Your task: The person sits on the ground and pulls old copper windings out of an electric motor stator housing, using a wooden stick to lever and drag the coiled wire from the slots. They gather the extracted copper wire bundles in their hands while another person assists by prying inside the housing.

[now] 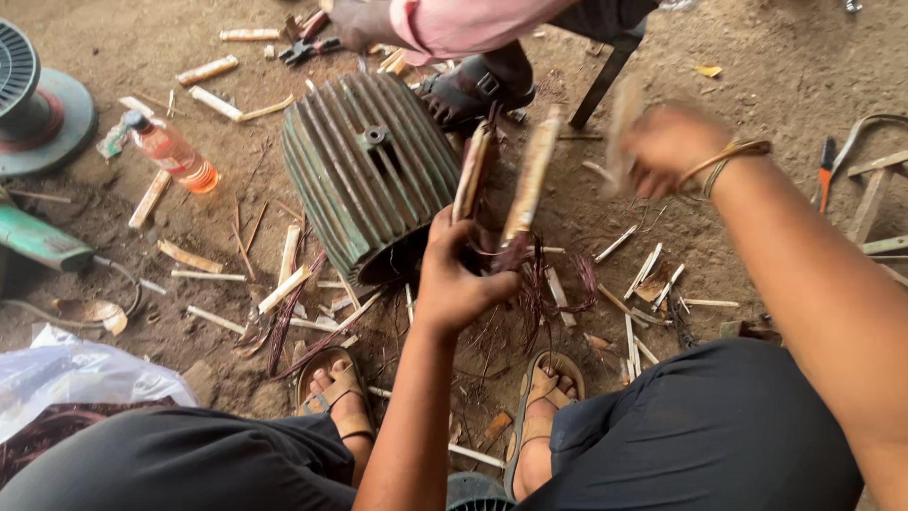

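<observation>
Sitting low over a dirt floor (776, 66), the person works at a stripped motor.
Motor housing: the green finned stator casing (364, 170) lies on its side at centre, open end toward the near side, well apart from the orange bottle (175, 156) at far left.
Copper windings: a reddish tangle of wire (530, 274) spills from the casing's mouth to the ground between the sandalled feet.
Left hand: the left hand (459, 279) is closed around the base of two flat insulation strips (530, 175) standing up from the wire.
Right hand: the right hand (667, 147), blurred in motion at right, seems to clasp a pale strip; I cannot tell how firmly.
Doing it well: probably best to brace the bundle low and pull each strip straight, not sideways.
Litter: pale wood slivers (653, 270) lie scattered all round.
Co-worker: a pink sleeve (454, 24) reaches in at the far edge.
</observation>
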Tool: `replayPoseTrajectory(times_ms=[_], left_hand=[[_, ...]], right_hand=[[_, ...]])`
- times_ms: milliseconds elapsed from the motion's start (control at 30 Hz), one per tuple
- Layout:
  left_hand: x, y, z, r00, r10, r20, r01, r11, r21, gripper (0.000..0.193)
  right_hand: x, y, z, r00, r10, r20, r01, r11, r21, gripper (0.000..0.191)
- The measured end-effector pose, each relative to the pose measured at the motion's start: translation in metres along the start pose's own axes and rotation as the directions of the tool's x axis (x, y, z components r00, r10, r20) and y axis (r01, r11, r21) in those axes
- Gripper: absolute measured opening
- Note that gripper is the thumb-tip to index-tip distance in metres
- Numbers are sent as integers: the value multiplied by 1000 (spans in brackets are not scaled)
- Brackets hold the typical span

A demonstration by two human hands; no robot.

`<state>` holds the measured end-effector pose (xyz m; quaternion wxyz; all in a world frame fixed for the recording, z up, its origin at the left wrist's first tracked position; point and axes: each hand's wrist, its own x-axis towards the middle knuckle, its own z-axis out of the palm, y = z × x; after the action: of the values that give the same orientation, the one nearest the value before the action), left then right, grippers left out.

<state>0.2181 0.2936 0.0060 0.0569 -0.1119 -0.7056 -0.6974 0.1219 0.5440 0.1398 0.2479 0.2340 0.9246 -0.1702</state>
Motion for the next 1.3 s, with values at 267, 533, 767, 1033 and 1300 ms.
replayPoseTrajectory(times_ms=[267, 533, 767, 1033, 1300], left_hand=[[3, -17, -8, 1000, -5, -6, 4, 968, -252, 40], [2, -15, -14, 969, -118, 216, 207, 865, -457, 40], [7, 1, -20, 902, 22, 430, 185, 882, -433, 43], [12, 33, -51, 854, 84, 514, 56, 966, -252, 43], [10, 49, -48, 788, -11, 615, 69, 995, -71, 45]], right_hand=[[-4, -12, 16, 970, -225, 95, 218, 973, 82, 32], [-9, -4, 0, 691, -673, -264, 722, 626, 294, 36], [-44, 1, -23, 470, -873, -131, 875, 480, -64, 19], [-84, -4, -10, 140, -983, 119, 965, 108, -238, 14], [-117, 3, 8, 70, -967, 246, 958, -4, -287, 21]])
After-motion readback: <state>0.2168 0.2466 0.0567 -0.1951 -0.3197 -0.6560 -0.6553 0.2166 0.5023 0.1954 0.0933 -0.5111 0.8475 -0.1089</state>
